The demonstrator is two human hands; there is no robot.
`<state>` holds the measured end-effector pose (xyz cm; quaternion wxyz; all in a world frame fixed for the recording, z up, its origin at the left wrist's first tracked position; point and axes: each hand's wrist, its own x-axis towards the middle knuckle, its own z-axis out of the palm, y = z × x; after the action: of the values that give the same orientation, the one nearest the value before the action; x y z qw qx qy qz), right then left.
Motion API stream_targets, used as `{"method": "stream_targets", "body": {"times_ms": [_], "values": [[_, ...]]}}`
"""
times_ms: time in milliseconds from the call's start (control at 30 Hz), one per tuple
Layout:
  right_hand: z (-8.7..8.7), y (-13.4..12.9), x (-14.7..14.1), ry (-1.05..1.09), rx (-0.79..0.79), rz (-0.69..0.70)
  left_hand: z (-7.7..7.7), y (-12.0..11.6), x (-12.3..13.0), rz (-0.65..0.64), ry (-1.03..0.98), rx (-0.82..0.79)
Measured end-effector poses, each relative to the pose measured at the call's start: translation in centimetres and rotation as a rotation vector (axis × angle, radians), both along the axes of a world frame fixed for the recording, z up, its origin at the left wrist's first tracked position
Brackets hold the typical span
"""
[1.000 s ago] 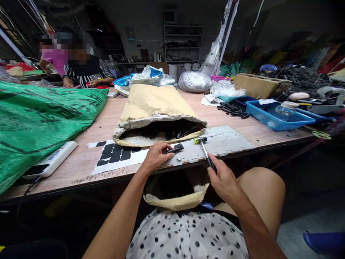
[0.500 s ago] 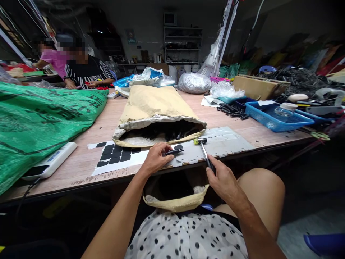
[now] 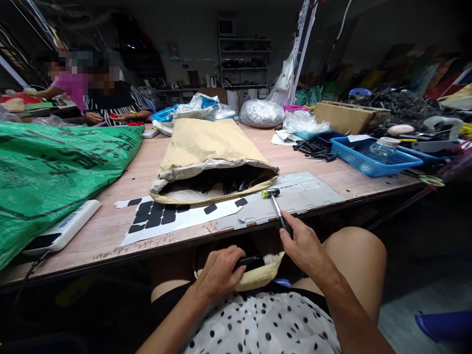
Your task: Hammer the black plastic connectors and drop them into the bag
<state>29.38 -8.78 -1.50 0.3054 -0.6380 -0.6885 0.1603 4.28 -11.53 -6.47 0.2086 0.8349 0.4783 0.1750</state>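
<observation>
A long wooden workbench (image 3: 121,167) fills a dim, cluttered workshop. Below its edge, the left hand (image 3: 221,272) pinches a slim black part (image 3: 248,260) over a tan bag's rim (image 3: 254,278); the bag's inside is hidden. At two o'clock, the right hand (image 3: 304,244) closes on a small hammer (image 3: 276,204) resting on a grey metal plate (image 3: 295,196).

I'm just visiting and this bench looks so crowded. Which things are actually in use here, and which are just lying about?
In use: black part in left hand; hammer in right hand; lap bag; grey plate; paper sack; pad sheet.

Lying about: green sack; scale; blue basket; cardboard box.
</observation>
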Motion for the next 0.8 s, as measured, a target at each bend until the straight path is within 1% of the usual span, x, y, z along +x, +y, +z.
{"method": "stream_targets", "body": {"times_ms": [67, 100, 167, 200, 233, 300, 367, 400, 467, 533, 633, 700, 800], "values": [[0.1, 0.0, 0.0, -0.009, -0.009, -0.01, -0.7, 0.0, 0.2, 0.03, 0.003, -0.029], [0.1, 0.0, 0.0, -0.013, -0.012, -0.015, -0.6, 0.0, 0.4, 0.023, -0.006, -0.03], [0.1, 0.0, 0.0, -0.019, -0.008, -0.013, 0.6, 0.3, 0.9, -0.008, -0.072, 0.003], [0.1, 0.0, 0.0, -0.019, -0.002, -0.01, 1.6, 0.7, 1.2, 0.003, -0.13, 0.043], [0.0, 0.0, 0.0, -0.017, 0.004, -0.01, 2.8, 1.2, 1.5, 0.044, -0.195, 0.096], [-0.1, 0.0, 0.0, -0.018, 0.012, -0.009, 5.4, 3.0, 1.9, 0.195, -0.308, 0.215], [-0.3, 0.0, 0.0, -0.022, 0.006, -0.012, 7.7, 5.6, 2.0, 0.384, -0.363, 0.287], [-0.3, 0.0, 0.0, -0.024, -0.002, -0.011, 8.6, 7.2, 1.9, 0.48, -0.372, 0.285], [-0.4, 0.0, 0.0, -0.022, -0.01, -0.008, 10.0, 10.5, 1.7, 0.63, -0.344, 0.221], [-0.4, 0.0, 0.1, -0.015, -0.008, -0.007, 10.6, 13.4, 1.5, 0.724, -0.258, 0.145], [-0.5, 0.1, 0.2, -0.006, 0.006, -0.002, 10.7, 16.5, 1.7, 0.788, -0.119, 0.051], [-0.5, 0.1, 0.2, 0.004, 0.013, 0.003, 10.6, 17.7, 1.9, 0.821, -0.073, -0.009], [-0.5, 0.1, 0.2, 0.025, -0.007, 0.002, 10.9, 18.4, 2.0, 0.85, -0.062, -0.045]]}}
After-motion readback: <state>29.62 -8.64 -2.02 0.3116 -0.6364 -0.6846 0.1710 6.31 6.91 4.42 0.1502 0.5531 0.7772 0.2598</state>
